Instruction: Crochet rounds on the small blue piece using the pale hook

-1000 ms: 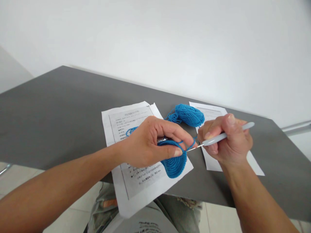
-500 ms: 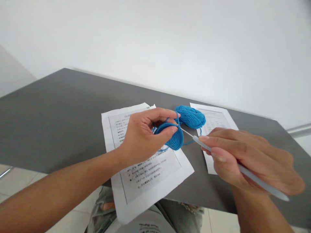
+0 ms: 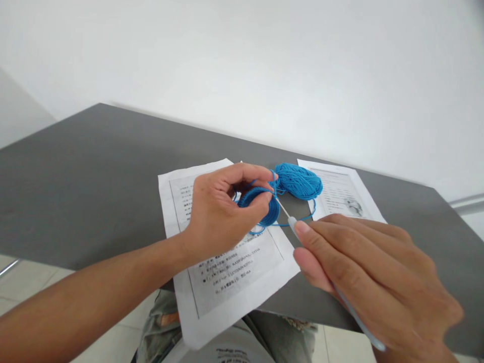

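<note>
A: Where's the piece?

B: The blue piece (image 3: 270, 215) is up in the left grip (image 3: 219, 212), cupped and round-edged, above the left sheet (image 3: 234, 277), which juts past the near edge of the tabletop (image 3: 113, 171).

A: How is it held?

B: Thumb and fingers pinch it at the rim, with yarn (image 3: 274, 188) running over the index fingertip.

A: And the right grip (image 3: 370, 267)?

B: Closed round the pale handle of the hook (image 3: 291, 222), thumb and index near its front, the back end poking out below the hand. The thin shaft points at the rim, beside the left thumb tip.

A: Which step, would you say?

B: Working a stitch at the rim, I'd judge. Whether the hook's tip sits through a loop I can't tell; it's too small.

A: What does the next move call for?

B: A steady pinch, even tension over that finger and a small, careful turn of the hook so no loop slips. Some slack too: a strand trails between the piece and the ball (image 3: 299, 181), beside the right sheet (image 3: 340, 186).
</note>
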Demonstrator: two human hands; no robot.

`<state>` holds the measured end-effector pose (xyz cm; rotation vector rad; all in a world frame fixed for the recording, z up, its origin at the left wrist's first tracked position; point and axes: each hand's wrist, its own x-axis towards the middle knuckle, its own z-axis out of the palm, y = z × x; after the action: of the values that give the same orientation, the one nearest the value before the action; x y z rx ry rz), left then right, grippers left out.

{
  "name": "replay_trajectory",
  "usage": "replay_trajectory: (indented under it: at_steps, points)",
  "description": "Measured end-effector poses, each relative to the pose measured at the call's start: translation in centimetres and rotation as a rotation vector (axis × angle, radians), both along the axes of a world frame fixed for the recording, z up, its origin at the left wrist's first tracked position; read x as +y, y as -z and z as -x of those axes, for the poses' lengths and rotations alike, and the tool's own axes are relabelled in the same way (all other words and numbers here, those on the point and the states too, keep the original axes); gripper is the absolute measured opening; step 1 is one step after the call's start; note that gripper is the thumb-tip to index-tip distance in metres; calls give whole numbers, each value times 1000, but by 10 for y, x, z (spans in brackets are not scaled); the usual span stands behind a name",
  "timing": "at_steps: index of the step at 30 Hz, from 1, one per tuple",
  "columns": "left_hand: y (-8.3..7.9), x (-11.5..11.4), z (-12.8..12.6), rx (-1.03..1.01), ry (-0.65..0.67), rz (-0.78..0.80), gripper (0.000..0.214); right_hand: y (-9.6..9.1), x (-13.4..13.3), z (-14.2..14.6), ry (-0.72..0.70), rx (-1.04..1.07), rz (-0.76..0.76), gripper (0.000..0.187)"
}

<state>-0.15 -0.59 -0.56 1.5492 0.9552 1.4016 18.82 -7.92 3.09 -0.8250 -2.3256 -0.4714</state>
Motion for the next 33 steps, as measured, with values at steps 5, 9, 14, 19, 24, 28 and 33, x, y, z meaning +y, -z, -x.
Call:
replay_trajectory:
  at_steps: [5,9,14,19,24,28,33]
  points:
    - [1,2,4,38,82,-17,23,0,0,-2,51,57,26,10]
    - [1,5,6,112,152,-28,26,6,2,-14,37,210,39,12]
    - [-1,6,6,94,296,19,21,12,11,-24,26,462,175,22]
    - [-1,7,8,45,414,70,24,20,16,-26,6,698,326,27]
    - [-2,8,9,-30,483,95,27,31,20,-31,-31,924,436,29]
    - [-2,7,9,-83,524,111,29,31,23,-29,-83,999,530,33]
    - [3,8,9,-148,606,54,34,23,27,-21,-104,1056,637,48]
